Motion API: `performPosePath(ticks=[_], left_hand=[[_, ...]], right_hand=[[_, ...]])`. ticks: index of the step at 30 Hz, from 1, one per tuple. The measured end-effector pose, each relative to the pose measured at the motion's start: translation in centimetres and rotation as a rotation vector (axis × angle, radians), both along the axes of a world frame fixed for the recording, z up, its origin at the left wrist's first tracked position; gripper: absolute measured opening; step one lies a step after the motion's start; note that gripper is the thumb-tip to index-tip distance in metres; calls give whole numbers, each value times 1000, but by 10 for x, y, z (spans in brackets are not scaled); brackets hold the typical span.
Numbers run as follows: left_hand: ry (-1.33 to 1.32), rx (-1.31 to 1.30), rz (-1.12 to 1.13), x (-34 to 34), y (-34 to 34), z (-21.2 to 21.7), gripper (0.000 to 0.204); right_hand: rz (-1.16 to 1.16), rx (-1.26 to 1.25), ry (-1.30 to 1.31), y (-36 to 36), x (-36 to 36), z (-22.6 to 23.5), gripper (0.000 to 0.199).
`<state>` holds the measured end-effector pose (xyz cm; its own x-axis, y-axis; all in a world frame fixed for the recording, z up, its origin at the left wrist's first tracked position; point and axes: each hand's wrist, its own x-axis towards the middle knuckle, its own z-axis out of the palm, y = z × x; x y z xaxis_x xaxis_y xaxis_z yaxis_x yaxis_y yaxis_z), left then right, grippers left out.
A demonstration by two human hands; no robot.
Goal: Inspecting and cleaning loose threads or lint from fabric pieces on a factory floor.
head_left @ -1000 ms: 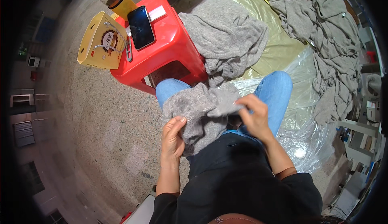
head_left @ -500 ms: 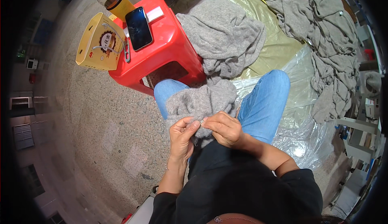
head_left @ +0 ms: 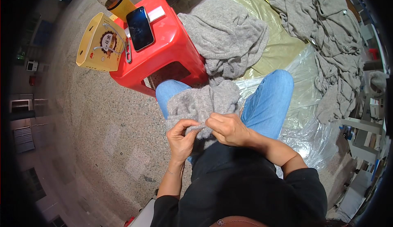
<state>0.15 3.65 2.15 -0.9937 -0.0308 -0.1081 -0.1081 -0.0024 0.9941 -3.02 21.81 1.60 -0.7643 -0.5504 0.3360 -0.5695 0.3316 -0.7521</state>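
Observation:
Across my lap lies a grey knitted garment (head_left: pixel 204 100), its near edge gathered up between my hands. My left hand (head_left: pixel 180 139) pinches that edge between thumb and fingers. Close beside it, my right hand (head_left: pixel 227 128) is closed on the same edge, fingers bent down toward the knit. Whether a small tool is also in my right fingers is hidden. Beyond my knees, another heap of grey knitwear (head_left: pixel 229 30) rests against the red stool.
On the red plastic stool (head_left: pixel 163 49) at the left are a phone (head_left: pixel 140 28), small snips (head_left: pixel 128 51), a yellow paper bag (head_left: pixel 100 42) and a bottle (head_left: pixel 118 4). Plastic sheeting (head_left: pixel 303 83) covers the floor at right, under a long grey knit pile (head_left: pixel 327 42).
My left hand has shifted slightly left and turned over the knit edge. A stretch of edge now shows between my hands, where the fingertips nearly met before.

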Motion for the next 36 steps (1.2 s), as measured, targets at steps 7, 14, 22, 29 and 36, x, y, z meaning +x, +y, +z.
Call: performPosePath(ticks=[7,14,22,29,36], left_hand=[[37,7,63,7,7,2,13],[204,-204,79,18,16,6,15],[145,-174,191,24,28,1,22],[22,-489,-241,3,-3,3,24],[-396,-18,3,0,-41,-7,9]], right_hand=[[-86,-88,-70,-5,11,11,17],[-62,-253,-500,-3,11,19,13],[-349,-14,240,-15,20,3,23],[-396,-118,177,-3,17,-19,23],[-415,-384,-733,42,-20,-19,23]])
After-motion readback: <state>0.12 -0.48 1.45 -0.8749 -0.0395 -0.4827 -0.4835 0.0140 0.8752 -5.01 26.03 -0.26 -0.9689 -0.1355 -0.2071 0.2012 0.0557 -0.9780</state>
